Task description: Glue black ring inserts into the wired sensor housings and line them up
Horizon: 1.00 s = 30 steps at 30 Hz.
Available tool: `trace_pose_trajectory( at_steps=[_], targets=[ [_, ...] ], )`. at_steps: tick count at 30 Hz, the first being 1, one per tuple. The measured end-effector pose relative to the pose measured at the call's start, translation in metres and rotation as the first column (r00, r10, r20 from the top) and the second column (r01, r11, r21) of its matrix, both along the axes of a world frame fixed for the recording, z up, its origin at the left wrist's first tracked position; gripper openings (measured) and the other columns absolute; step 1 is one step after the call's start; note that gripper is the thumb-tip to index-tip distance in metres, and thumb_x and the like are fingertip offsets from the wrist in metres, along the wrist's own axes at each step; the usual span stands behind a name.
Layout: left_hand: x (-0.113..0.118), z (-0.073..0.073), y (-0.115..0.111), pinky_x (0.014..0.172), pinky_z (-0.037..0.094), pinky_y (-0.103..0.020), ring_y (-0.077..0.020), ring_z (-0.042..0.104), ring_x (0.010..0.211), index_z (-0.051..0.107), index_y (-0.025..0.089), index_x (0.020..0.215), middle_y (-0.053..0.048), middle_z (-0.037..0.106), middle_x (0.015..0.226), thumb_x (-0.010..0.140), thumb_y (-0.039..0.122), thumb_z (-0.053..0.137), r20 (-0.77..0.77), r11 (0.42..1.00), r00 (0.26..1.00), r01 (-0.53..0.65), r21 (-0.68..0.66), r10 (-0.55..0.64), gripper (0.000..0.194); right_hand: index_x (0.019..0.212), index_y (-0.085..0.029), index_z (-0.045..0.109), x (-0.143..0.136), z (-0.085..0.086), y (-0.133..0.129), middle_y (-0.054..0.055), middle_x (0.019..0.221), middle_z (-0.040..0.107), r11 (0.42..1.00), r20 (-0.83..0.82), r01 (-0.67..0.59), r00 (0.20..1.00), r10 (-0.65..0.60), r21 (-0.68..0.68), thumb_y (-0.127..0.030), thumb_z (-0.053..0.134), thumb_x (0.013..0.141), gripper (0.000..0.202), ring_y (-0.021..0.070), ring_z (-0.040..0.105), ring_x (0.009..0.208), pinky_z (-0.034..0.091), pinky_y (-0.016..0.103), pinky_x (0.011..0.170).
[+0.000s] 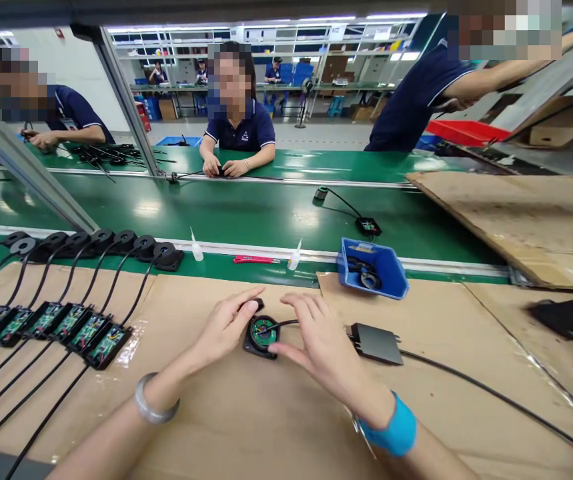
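A black round housing (261, 337) with a green circuit board inside lies on the cardboard between my hands. My left hand (229, 327) is at its upper left, with a small black part (257, 305) pinched between thumb and fingers. That part's kind is mostly hidden. My right hand (319, 340) is open, fingers spread above the black cable (289, 323) that leaves the housing. Its thumb is at the housing's right edge; contact is unclear. To the right of that hand, a flat black box (377, 343) lies on the same cable line.
Box-and-cable units (103, 345) with open circuit boards line the left. A blue bin (373, 270) holds black rings. A red cutter (256, 259) and two small white bottles (294, 256) lie by the green conveyor (246, 207). Co-workers sit or stand beyond it.
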<state>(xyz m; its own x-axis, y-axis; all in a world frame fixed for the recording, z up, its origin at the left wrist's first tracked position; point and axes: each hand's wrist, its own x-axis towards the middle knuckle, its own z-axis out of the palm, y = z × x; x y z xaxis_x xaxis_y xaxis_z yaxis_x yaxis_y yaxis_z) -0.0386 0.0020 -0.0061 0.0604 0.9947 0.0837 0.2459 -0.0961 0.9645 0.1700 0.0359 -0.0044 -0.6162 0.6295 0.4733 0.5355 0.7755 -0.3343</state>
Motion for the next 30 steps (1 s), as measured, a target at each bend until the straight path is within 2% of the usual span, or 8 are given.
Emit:
trace_pose_trajectory(
  at_steps=[2,6,10,15,18,22,26,30],
  targets=[
    [-0.001,-0.013,0.000,0.106,0.046,-0.045,-0.0281,0.062,0.113,0.064,0.017,0.133,-0.015,0.064,0.123,0.094,0.058,0.054,0.040,0.999,0.998,-0.054,-0.002,0.054,0.058,0.119,-0.016,0.050,0.007,-0.013,-0.006,0.014,0.109,0.066,0.998,0.074,0.051,0.996,-0.053,0.028,-0.064,0.061,0.086,0.059,0.0319,0.063,0.098,0.052,0.044,0.079],
    [0.000,-0.029,0.000,0.104,0.047,-0.042,-0.0263,0.061,0.114,0.067,0.018,0.127,-0.013,0.064,0.120,0.086,0.053,0.068,0.178,0.997,0.983,-0.035,-0.076,0.048,0.054,0.105,-0.017,0.052,0.006,-0.032,-0.019,0.010,0.097,0.065,0.985,0.046,0.138,0.989,-0.143,0.100,-0.056,0.048,0.096,0.040,0.0254,0.060,0.087,0.045,0.038,0.076],
    [0.007,-0.029,-0.012,0.104,0.048,-0.041,-0.0258,0.062,0.117,0.063,0.017,0.130,-0.013,0.066,0.125,0.087,0.049,0.069,0.283,0.986,0.959,0.023,-0.163,0.024,0.054,0.098,-0.017,0.055,0.002,-0.037,-0.022,0.008,0.090,0.062,0.978,-0.013,0.157,0.987,-0.157,0.139,-0.051,0.048,0.098,0.034,0.0232,0.055,0.084,0.039,0.036,0.078],
    [0.012,-0.023,-0.037,0.104,0.048,-0.037,-0.0238,0.061,0.118,0.065,0.018,0.121,-0.012,0.065,0.125,0.087,0.037,0.072,0.318,0.978,0.940,-0.066,-0.198,0.128,0.040,0.097,-0.019,0.057,0.008,-0.038,-0.022,0.005,0.088,0.062,0.989,-0.068,0.112,0.992,-0.106,0.094,-0.037,0.055,0.098,0.018,0.0210,0.052,0.083,0.037,0.036,0.081],
    [0.009,-0.019,-0.041,0.101,0.050,-0.035,-0.0214,0.064,0.114,0.067,0.021,0.112,-0.008,0.069,0.116,0.085,0.026,0.072,0.221,0.984,0.964,-0.120,-0.135,0.148,0.028,0.097,-0.020,0.057,0.012,-0.039,-0.021,0.005,0.089,0.063,0.995,-0.086,0.086,0.993,-0.081,0.055,-0.034,0.058,0.096,0.015,0.0205,0.052,0.084,0.037,0.037,0.083],
    [0.008,-0.010,-0.033,0.106,0.046,-0.034,-0.0210,0.061,0.121,0.067,0.023,0.104,-0.006,0.070,0.118,0.078,0.011,0.076,-0.042,0.992,0.996,-0.080,0.100,0.084,0.029,0.096,-0.019,0.057,0.012,-0.039,-0.020,0.004,0.089,0.063,0.997,-0.106,0.071,0.992,-0.066,0.037,-0.032,0.062,0.095,0.013,0.0200,0.053,0.084,0.037,0.037,0.083],
    [0.012,-0.004,-0.026,0.093,0.054,-0.031,-0.0221,0.065,0.111,0.068,0.019,0.095,-0.009,0.070,0.113,0.076,0.021,0.084,-0.297,0.953,0.954,0.043,0.299,0.050,0.025,0.097,-0.019,0.058,0.012,-0.036,-0.021,0.005,0.088,0.063,0.997,-0.120,0.072,0.991,-0.067,0.035,-0.027,0.062,0.094,0.010,0.0194,0.053,0.083,0.038,0.037,0.081],
    [0.014,-0.009,-0.025,0.088,0.057,-0.033,-0.0231,0.066,0.106,0.070,0.015,0.096,-0.015,0.068,0.115,0.082,0.030,0.078,-0.439,0.888,0.895,0.142,0.438,0.073,0.022,0.099,-0.017,0.060,0.013,-0.032,-0.022,0.006,0.091,0.063,0.998,-0.122,0.061,0.991,-0.058,0.020,-0.025,0.061,0.094,0.009,0.0192,0.054,0.085,0.037,0.036,0.080]
  ],
)
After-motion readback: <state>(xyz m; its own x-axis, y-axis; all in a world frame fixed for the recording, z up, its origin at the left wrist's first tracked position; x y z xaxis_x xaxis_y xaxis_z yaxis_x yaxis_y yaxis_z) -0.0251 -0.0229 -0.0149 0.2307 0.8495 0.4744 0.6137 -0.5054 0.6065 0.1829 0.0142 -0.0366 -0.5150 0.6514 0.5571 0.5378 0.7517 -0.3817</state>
